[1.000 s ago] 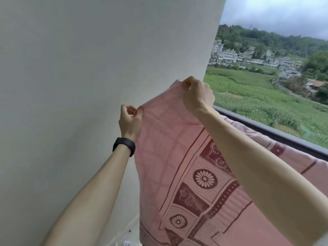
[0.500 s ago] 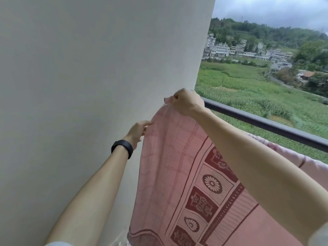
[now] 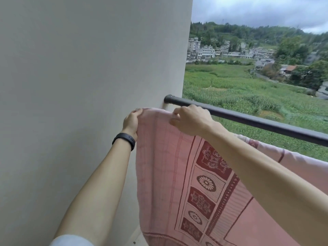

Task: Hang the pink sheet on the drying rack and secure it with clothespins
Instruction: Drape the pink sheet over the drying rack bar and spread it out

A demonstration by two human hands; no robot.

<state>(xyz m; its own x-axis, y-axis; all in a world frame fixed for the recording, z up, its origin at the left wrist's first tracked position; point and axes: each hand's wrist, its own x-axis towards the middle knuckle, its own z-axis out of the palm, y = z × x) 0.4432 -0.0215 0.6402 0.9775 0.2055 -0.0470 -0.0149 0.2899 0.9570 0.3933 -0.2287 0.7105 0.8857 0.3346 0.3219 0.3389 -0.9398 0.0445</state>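
Observation:
The pink sheet with dark red flower panels hangs in front of me from its top edge. My left hand, a black band on its wrist, pinches the sheet's upper left corner next to the wall. My right hand grips the top edge a little to the right, just below the dark metal bar. The sheet's far part runs to the right under the bar. No clothespins are in view.
A plain white wall fills the left half, and the bar's end meets it. Beyond the bar lie green fields, houses and wooded hills. A strip of floor shows at the bottom by the wall.
Both hands have come down with the sheet's top edge, from above the bar to just below it. More of the bar is uncovered now, up to its end at the wall.

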